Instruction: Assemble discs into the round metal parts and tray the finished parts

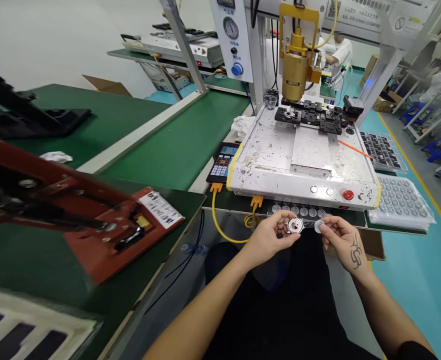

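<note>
Between the thumb and fingers of my left hand [271, 233] is a silver watch case [294, 226], round with an opening in its face. My right hand [338, 239] pinches a small pale round disc [319, 227] by its edge, a short way right of the case. Both hands are in front of the white machine's front edge, above my lap. Just beyond them lies a clear tray of round discs [303, 212], partly covered by my hands and the machine.
A white bench machine [269, 182] with a brass press head [294, 75] and black fixtures [310, 116] stands ahead. A keypad controller [223, 162] sits at its left, stacked disc trays [400, 200] at its right. A red hand press [104, 235] occupies the left bench. Other people work farther back.
</note>
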`<state>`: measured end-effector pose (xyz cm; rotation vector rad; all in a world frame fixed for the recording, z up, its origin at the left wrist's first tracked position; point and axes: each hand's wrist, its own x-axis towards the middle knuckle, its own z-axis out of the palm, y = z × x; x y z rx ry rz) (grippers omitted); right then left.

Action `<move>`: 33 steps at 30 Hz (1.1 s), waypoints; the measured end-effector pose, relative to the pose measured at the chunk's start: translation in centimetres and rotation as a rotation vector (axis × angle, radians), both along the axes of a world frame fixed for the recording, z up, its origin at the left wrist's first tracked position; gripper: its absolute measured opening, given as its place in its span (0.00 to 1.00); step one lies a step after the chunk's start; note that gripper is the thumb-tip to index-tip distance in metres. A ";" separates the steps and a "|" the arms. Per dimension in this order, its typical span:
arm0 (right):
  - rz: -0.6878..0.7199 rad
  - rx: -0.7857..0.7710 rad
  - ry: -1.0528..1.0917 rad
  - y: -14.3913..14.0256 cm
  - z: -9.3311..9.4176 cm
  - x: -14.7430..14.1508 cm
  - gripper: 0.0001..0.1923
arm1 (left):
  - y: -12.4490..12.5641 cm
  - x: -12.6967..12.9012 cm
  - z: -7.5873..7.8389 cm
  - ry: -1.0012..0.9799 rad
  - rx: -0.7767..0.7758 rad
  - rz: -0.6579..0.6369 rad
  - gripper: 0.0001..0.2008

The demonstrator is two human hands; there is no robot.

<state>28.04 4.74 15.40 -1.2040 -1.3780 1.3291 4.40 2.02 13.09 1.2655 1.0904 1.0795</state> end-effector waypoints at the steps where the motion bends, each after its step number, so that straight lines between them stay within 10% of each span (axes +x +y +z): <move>1: 0.019 -0.035 0.034 0.0 0.1 -0.4 0.19 | -0.7 -0.2 0.3 -0.105 -0.060 0.018 0.23; 7: 0.162 -0.151 0.160 0.1 -0.5 -2.0 0.17 | -3.4 -0.6 1.6 -0.498 -0.259 0.110 0.29; 20: 0.356 -0.350 0.229 -0.7 1.6 -2.7 0.20 | -5.9 -1.1 3.2 -0.618 -0.286 0.139 0.24; 33: 0.437 -0.068 -0.036 -0.7 2.2 -3.0 0.15 | -6.9 -1.1 4.0 -0.579 -0.249 0.148 0.24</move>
